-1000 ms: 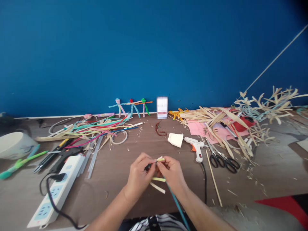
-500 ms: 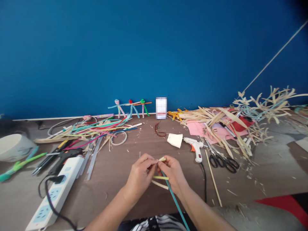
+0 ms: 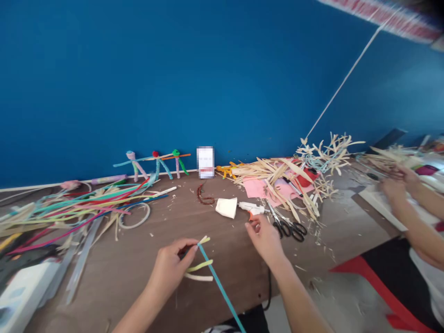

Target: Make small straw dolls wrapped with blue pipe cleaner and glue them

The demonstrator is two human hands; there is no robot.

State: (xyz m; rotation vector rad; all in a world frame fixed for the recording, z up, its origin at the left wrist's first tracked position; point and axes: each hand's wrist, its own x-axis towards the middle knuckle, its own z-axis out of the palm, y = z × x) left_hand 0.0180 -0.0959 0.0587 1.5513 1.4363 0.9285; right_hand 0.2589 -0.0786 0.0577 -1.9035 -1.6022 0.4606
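My left hand (image 3: 171,261) pinches a narrow blue strip (image 3: 222,289) together with short pale-yellow strips (image 3: 201,266) between thumb and fingertips. The blue strip trails down toward my lap. My right hand (image 3: 265,240) lies over the handle of a white hot glue gun (image 3: 249,207), its fingers curled round it. The handle is mostly hidden by the hand, while the orange trigger shows just above the fingers. A whitish cup-like piece (image 3: 226,207) lies on its side by the nozzle. Black-handled scissors (image 3: 289,230) rest just right of the hand.
Pipe-cleaner figures (image 3: 157,164) stand by the blue wall. Coloured strips (image 3: 114,194) and a white power strip (image 3: 26,289) lie left. Dried husk strips (image 3: 274,173) cover pink cloth (image 3: 255,187) at right. Another person's hands (image 3: 395,182) work at far right.
My right hand has left the strips and moved right onto the glue gun. My left hand keeps the strips. The view has turned right, bringing another person's arms into sight.
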